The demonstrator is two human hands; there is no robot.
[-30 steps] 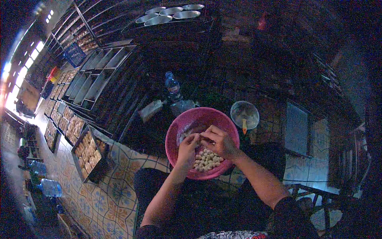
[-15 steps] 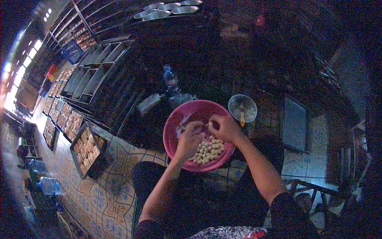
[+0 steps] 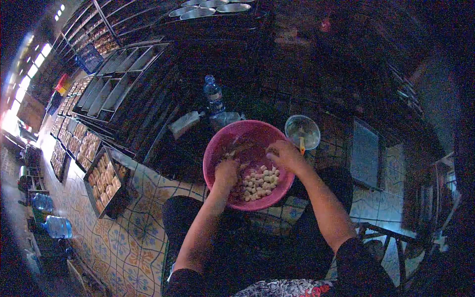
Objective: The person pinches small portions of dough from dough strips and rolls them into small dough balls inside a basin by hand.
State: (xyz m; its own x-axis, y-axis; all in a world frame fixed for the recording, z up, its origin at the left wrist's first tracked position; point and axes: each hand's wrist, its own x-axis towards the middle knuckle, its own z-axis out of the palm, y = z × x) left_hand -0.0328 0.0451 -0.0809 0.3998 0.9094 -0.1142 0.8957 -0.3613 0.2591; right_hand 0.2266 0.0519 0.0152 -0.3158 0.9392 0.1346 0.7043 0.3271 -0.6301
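A pink plastic basin [image 3: 213,143] sits between my knees. Small pale rounded lumps [image 3: 261,183], whose exact kind I cannot make out, are heaped at its near right side. My left hand [image 3: 227,172] is down inside the basin, left of the heap, its fingers curled in and their tips hidden. Over the right part of the basin is my right hand [image 3: 284,156], thumb and fingers bent together above the lumps. Whatever it may hold is too small and blurred to name. Some thin pale bits lie on the basin's far left side.
Behind the basin stand a plastic bottle [image 3: 213,95] and a clear bag [image 3: 186,123]. A round metal bowl [image 3: 303,131] with an orange-handled tool [image 3: 302,144] is at the right. On the tiled floor [image 3: 133,220] at left sit trays of bread rolls [image 3: 105,181] and large water jugs [image 3: 58,226].
My hands have moved apart: the left went lower into the basin's left side, the right shifted slightly right. The view has shifted a little.
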